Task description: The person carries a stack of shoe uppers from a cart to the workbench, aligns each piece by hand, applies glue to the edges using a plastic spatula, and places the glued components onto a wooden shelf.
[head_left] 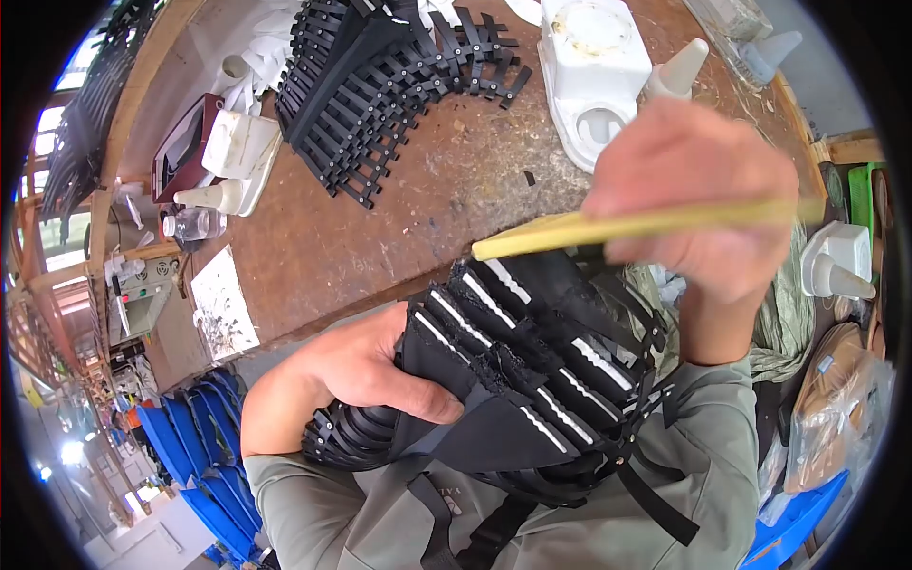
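Note:
My left hand [380, 370] grips a layered stack of black strappy pieces [494, 408], which look like shoe uppers, against my lap. The thumb lies on top and the other fingers are hidden underneath. White strips of what looks like glue run along the overlapping edges of the stack in two rows. Above the stack, my right hand [698, 190], blurred by motion, is closed around a long yellow stick [541, 233]. Its tip points left, at the upper edge of the stack; whether it touches cannot be made out.
More black strap pieces [380, 104] lie at the back of the brown worktable [456, 180]. White containers with cone-shaped nozzles [594, 57] stand at the back right, and another [237, 147] at left. A stained white sheet [223, 304] lies near the left edge. Blue trays [204, 427] sit lower left.

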`<state>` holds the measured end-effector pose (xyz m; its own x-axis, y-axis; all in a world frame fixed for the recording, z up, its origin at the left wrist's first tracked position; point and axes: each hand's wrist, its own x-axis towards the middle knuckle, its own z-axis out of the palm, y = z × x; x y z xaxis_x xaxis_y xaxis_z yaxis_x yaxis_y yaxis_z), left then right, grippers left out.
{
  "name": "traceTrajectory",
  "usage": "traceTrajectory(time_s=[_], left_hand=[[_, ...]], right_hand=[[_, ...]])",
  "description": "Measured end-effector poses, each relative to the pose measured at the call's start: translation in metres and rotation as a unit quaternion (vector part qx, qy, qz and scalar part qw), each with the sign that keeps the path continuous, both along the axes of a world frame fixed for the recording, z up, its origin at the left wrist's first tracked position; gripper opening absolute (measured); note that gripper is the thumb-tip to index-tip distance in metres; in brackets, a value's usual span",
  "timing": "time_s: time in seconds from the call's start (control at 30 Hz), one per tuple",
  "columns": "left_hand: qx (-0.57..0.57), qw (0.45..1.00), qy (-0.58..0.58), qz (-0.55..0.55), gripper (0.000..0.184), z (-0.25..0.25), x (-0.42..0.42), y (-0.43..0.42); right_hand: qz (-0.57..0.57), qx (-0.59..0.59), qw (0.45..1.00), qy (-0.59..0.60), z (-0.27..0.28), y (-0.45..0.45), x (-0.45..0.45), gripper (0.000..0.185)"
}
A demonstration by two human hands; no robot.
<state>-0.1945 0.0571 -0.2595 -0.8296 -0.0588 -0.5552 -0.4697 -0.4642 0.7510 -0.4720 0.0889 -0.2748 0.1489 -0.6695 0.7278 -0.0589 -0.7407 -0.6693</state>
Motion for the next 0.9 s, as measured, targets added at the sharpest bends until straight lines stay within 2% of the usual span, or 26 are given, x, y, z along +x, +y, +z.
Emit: traceTrajectory(time_s=[0.07,0.2,0.33,0.4,0.43,0.5,0.53,0.6,0.7,0.77,0.87,0.9], left_hand=[[-0.007,1.000,0.007,-0.005,0.058,-0.001,0.002,-0.001],[0.010,1.000,-0.014,0.023,0.059,0.006,0.001,0.000],[-0.006,1.000,0.004,0.005,0.056,0.001,0.000,0.003],[-0.011,1.000,-0.007,0.003,0.053,0.006,-0.004,0.003],[-0.017,1.000,-0.007,0.003,0.051,0.006,-0.004,0.003],[-0.031,0.999,-0.010,0.013,0.048,0.004,-0.001,0.004],[-0.012,0.998,-0.062,0.015,0.043,0.015,-0.005,0.002],[-0.046,0.998,-0.032,0.014,0.040,0.001,0.001,0.005],[-0.044,0.998,-0.034,0.023,0.038,0.000,-0.003,0.006],[-0.051,0.998,-0.027,0.020,0.039,0.000,-0.003,0.005],[-0.036,0.998,-0.023,0.043,0.041,-0.001,0.003,0.006],[-0.027,0.998,-0.022,0.048,0.041,-0.001,0.004,0.006]], right_hand=[[0.009,-0.053,0.995,0.084,-0.001,0.010,-0.002,0.019],[0.068,0.004,0.996,0.057,0.000,0.017,-0.012,0.014],[-0.029,0.168,0.985,-0.005,0.007,0.000,0.004,0.015],[-0.101,0.283,0.953,-0.043,0.013,-0.009,0.012,0.018],[-0.085,0.271,0.958,-0.042,0.012,-0.011,0.001,0.020],[0.032,0.155,0.985,-0.072,0.011,-0.003,0.003,0.016],[0.042,0.135,0.988,-0.063,0.010,-0.005,0.009,0.016],[0.063,0.094,0.993,-0.046,0.008,-0.011,0.021,0.015],[-0.068,0.231,0.963,-0.124,0.014,-0.017,0.031,0.019],[0.053,0.185,0.975,-0.114,0.014,-0.006,0.021,0.016],[0.095,0.142,0.983,-0.064,0.006,-0.004,0.021,0.012],[0.047,0.190,0.977,-0.082,0.007,-0.001,0.024,0.012]])
